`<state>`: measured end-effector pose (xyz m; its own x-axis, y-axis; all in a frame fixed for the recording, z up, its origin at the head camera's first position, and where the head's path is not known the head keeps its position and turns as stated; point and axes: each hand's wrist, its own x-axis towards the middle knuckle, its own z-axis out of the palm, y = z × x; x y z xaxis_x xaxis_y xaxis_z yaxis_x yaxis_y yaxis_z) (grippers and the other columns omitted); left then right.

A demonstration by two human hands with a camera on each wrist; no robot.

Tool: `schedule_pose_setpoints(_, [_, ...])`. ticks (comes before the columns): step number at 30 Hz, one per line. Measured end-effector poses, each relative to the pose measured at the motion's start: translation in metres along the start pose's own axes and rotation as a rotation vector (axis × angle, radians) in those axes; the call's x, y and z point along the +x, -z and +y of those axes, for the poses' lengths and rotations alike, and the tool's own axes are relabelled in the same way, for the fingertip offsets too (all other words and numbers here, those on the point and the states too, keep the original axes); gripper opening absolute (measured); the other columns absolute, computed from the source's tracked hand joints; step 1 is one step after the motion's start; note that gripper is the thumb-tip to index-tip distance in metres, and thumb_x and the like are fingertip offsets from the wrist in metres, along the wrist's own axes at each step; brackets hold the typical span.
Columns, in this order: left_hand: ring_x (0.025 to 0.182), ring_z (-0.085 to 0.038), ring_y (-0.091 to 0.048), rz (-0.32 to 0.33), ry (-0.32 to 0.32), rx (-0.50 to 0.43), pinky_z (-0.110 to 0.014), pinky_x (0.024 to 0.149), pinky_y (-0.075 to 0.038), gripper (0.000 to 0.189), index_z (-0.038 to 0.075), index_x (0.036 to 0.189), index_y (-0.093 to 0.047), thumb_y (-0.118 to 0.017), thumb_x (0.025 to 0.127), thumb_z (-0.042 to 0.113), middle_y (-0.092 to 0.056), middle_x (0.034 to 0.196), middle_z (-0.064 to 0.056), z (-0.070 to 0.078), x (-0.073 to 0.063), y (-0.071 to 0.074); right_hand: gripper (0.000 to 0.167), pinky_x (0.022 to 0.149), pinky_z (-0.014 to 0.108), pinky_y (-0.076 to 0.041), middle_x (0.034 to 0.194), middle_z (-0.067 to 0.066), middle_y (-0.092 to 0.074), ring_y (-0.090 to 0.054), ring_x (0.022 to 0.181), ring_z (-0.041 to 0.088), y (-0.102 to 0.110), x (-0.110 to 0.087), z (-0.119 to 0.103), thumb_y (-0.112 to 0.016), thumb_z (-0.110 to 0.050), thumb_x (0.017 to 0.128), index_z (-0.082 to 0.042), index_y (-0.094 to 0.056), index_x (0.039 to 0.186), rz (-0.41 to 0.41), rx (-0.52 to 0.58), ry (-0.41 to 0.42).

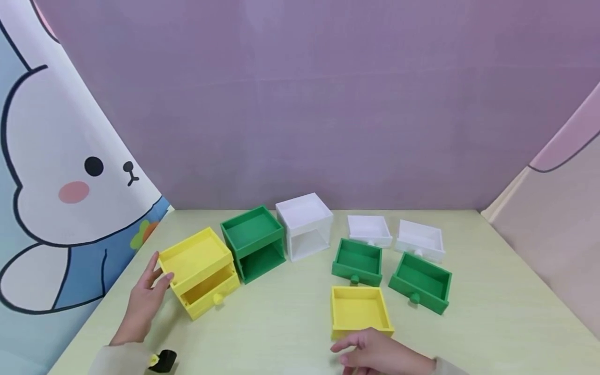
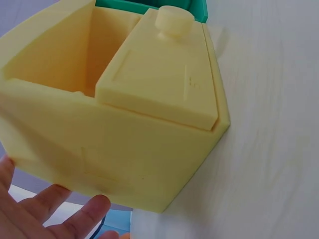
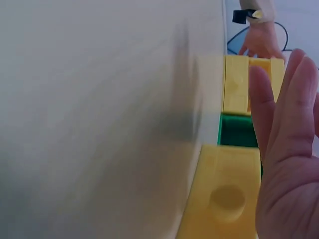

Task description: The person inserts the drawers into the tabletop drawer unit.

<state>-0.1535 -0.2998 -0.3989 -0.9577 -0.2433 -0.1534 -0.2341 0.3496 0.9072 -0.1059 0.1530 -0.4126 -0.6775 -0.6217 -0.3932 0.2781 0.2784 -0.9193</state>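
A yellow cabinet (image 1: 194, 258) stands at the left of the table, with a knobbed drawer (image 1: 216, 287) in its lower slot and the upper slot vacant. My left hand (image 1: 145, 299) rests against the cabinet's left side, thumb near the front corner; its fingers (image 2: 82, 219) look extended in the left wrist view. A loose yellow drawer (image 1: 361, 307) lies right of centre, its knob (image 3: 227, 201) showing in the right wrist view. Over that drawer's near edge, my right hand (image 1: 375, 351) hovers with extended fingers and holds nothing.
A green cabinet (image 1: 253, 229) and a white cabinet (image 1: 307, 213) stand in line right of the yellow one, fronts uncovered. Two green drawers (image 1: 358, 258) and two white drawers (image 1: 370, 227) lie behind the loose yellow drawer. A purple backdrop (image 1: 300, 104) rises behind the table.
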Motion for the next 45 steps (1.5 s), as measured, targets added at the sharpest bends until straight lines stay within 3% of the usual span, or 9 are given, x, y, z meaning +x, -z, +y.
schedule_pose_setpoints(5, [0.136,-0.048,-0.021,0.017,0.004,-0.015,-0.058,0.107,-0.022,0.070,0.037,0.149,0.013,-0.038,0.103,0.033,-0.006,0.156,-0.026,-0.001,-0.001,-0.001,0.028,0.059,0.019,-0.044,0.081,0.002,-0.066,-0.053,0.062,0.008,0.009,-0.013,0.009,-0.062,-0.014,0.093,0.000,-0.065,0.117,0.074,-0.014,-0.019])
schedule_pose_setpoints(14, [0.137,-0.048,-0.020,0.028,0.005,-0.021,-0.057,0.107,-0.022,0.069,0.036,0.150,0.013,-0.037,0.103,0.032,-0.005,0.156,-0.025,0.001,0.001,-0.002,0.042,0.061,0.019,-0.045,0.085,0.005,-0.062,-0.054,0.066,0.013,0.023,-0.022,0.011,-0.060,-0.006,0.093,0.006,-0.053,0.132,0.180,-0.037,-0.079])
schedule_pose_setpoints(19, [0.137,-0.047,-0.020,0.027,0.005,-0.019,-0.055,0.107,-0.023,0.068,0.037,0.150,0.012,-0.036,0.103,0.031,-0.004,0.156,-0.025,0.001,0.000,-0.003,0.041,0.062,0.019,-0.044,0.096,0.004,-0.064,-0.052,0.066,0.013,0.025,-0.022,0.013,-0.061,-0.003,0.091,0.004,-0.055,0.131,0.205,-0.073,-0.094])
schedule_pose_setpoints(31, [0.137,-0.047,-0.020,0.023,-0.001,-0.033,-0.055,0.108,-0.022,0.068,0.038,0.150,0.013,-0.036,0.103,0.034,-0.003,0.157,-0.024,0.001,0.000,-0.004,0.042,0.058,0.019,-0.039,0.070,0.000,-0.049,-0.041,0.056,0.011,0.028,-0.022,0.015,-0.066,-0.006,0.087,0.001,-0.059,0.128,0.189,-0.091,-0.119])
schedule_pose_setpoints(35, [0.137,-0.046,-0.021,-0.019,-0.007,-0.048,-0.055,0.108,-0.021,0.068,0.039,0.149,0.015,-0.036,0.104,0.034,-0.003,0.157,-0.025,0.001,0.000,-0.002,0.040,0.062,0.022,-0.040,0.069,-0.002,-0.051,-0.043,0.060,0.012,0.034,-0.019,0.014,-0.070,-0.008,0.085,0.004,-0.062,0.123,0.206,-0.118,-0.096])
schedule_pose_setpoints(39, [0.135,-0.048,-0.023,-0.046,0.001,-0.048,-0.058,0.108,-0.019,0.070,0.039,0.148,0.018,-0.035,0.104,0.036,-0.004,0.156,-0.028,0.002,0.000,-0.001,0.044,0.065,0.025,-0.046,0.079,0.000,-0.060,-0.051,0.070,0.015,0.040,-0.018,0.012,-0.072,-0.011,0.084,0.006,-0.061,0.123,0.231,-0.121,-0.032])
schedule_pose_setpoints(45, [0.135,-0.048,-0.022,-0.042,0.010,-0.047,-0.059,0.107,-0.019,0.070,0.038,0.148,0.019,-0.035,0.103,0.037,-0.003,0.156,-0.027,0.002,-0.001,-0.001,0.042,0.068,0.031,-0.053,0.096,0.009,-0.070,-0.059,0.077,0.017,0.040,-0.016,0.007,-0.073,-0.015,0.084,0.007,-0.063,0.119,0.349,-0.138,0.023])
